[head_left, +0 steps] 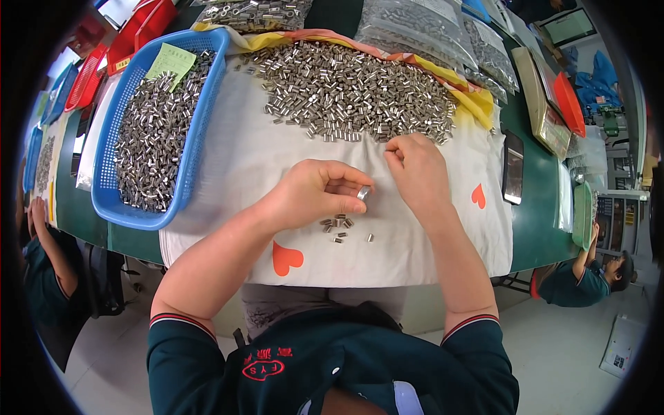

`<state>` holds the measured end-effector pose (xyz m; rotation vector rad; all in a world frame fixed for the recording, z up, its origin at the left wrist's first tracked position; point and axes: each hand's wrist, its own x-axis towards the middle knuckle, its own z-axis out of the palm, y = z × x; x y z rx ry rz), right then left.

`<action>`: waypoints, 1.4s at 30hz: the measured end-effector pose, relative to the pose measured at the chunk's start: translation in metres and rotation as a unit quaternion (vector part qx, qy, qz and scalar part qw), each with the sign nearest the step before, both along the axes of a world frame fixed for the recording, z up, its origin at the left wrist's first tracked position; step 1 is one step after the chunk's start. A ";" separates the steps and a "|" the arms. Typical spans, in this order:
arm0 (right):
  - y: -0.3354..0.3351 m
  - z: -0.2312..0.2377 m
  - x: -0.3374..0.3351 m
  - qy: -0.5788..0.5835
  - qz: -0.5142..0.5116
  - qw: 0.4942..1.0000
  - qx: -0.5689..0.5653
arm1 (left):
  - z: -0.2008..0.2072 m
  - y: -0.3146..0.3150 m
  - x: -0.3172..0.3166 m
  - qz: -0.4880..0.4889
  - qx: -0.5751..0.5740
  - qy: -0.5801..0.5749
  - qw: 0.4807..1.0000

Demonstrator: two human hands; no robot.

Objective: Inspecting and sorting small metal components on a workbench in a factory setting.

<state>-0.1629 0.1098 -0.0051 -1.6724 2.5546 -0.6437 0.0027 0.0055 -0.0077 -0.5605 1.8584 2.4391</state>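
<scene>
My left hand (311, 190) is closed above the white cloth, with a small shiny metal sleeve (364, 193) between thumb and fingers. To its right, my right hand (418, 169) is at the near edge of a wide pile of short metal sleeves (346, 90). Its thumb and forefinger are pinched together; whether a sleeve sits between them is too small to make out. Below my left hand, a few loose sleeves (339, 223) lie in a small group on the white cloth (228, 180), and a single sleeve (370, 237) lies apart to the right.
At the left stands a blue basket (99, 149) of similar sleeves with a green note (171, 66). Bags of metal parts (415, 31) lie behind the yellow cloth edge (474, 104). A phone (512, 168) rests at the right. People sit at the far left and far right.
</scene>
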 end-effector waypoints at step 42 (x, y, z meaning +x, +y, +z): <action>0.026 0.026 0.034 -0.379 0.021 0.924 -0.051 | -0.002 -0.002 -0.001 0.039 0.006 0.004 0.999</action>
